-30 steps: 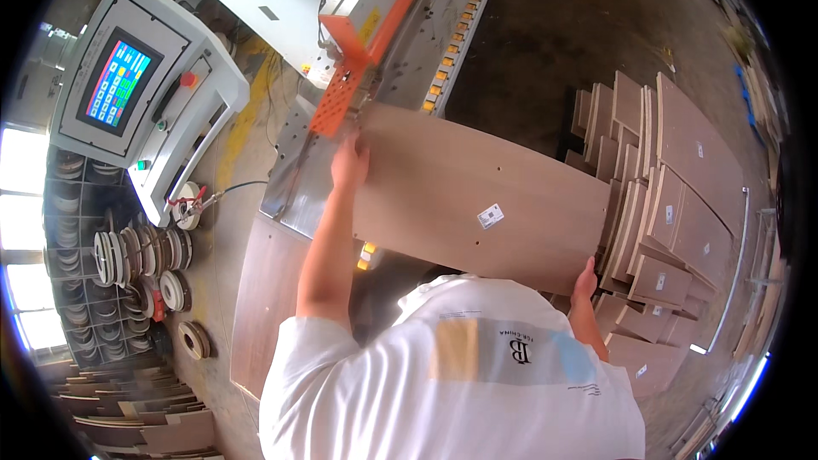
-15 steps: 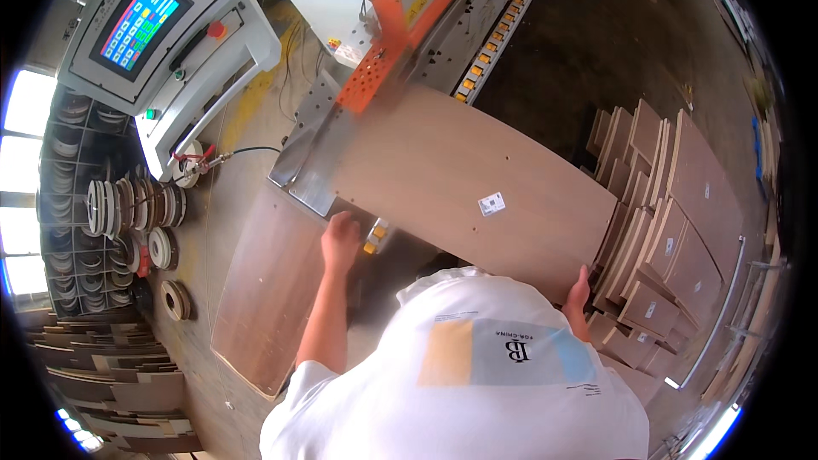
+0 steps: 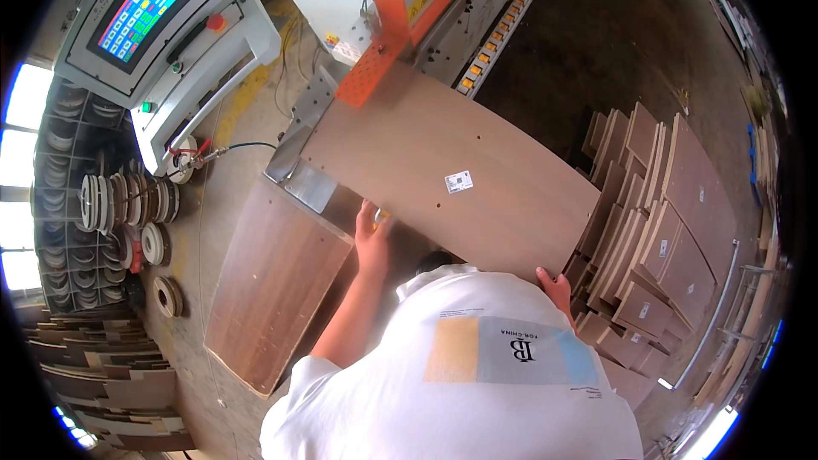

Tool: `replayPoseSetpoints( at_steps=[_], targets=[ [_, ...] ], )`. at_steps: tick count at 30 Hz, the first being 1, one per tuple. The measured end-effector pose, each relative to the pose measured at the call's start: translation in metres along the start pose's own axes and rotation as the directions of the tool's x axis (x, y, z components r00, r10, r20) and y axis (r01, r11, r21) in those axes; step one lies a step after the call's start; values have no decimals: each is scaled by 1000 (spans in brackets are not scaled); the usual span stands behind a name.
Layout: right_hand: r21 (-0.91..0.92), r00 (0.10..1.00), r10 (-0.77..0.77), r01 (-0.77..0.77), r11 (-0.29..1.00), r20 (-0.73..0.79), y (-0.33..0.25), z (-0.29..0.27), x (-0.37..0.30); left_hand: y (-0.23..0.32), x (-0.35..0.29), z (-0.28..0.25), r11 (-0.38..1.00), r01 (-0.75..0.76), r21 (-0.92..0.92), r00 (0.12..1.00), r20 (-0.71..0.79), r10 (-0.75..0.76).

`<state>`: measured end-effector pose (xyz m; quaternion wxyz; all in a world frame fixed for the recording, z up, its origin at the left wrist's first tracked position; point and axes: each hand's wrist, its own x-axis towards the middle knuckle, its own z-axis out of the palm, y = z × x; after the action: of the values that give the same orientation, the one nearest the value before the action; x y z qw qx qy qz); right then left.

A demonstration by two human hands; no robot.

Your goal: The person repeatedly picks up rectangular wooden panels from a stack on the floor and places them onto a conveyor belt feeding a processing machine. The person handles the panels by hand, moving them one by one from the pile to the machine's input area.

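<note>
A large brown wooden board (image 3: 503, 179) with a white label (image 3: 458, 181) and a few small holes lies flat across the machine. Its far-left end reaches under the orange guard (image 3: 375, 68). My right hand (image 3: 555, 288) holds the board's near-right edge, thumb over the top; its other fingers are partly hidden. Beside the board's near-left edge, my left hand (image 3: 371, 237) is raised with fingers apart, next to a small yellow roller (image 3: 381, 216). Whether its fingertips touch the edge I cannot tell. A metal plate (image 3: 308, 187) sits just left of it.
A second brown panel (image 3: 273, 290) lies lower left. Stacked boards (image 3: 639, 221) stand at the right. A control panel with a lit screen (image 3: 141, 17) is upper left, above edging rolls (image 3: 128, 200). A roller track (image 3: 511, 25) runs toward the far side.
The board has slid left and away from me, turning slightly, and more of its end is at the orange guard. My right hand moved left with it. My left hand shifted right and opened.
</note>
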<state>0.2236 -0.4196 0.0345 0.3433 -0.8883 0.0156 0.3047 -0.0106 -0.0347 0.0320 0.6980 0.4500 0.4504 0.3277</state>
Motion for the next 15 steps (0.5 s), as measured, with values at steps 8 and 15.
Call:
replayPoseSetpoints(
  at_steps=[8,15],
  targets=[
    [25,999,-34,34,999,-14,1,2,20,8,11,12,996,67,-61,997,52,-64],
    [-20,992,-65,63,998,-105,-5,-11,81,13,50,51,997,59,-56,988,148,-50]
  ],
)
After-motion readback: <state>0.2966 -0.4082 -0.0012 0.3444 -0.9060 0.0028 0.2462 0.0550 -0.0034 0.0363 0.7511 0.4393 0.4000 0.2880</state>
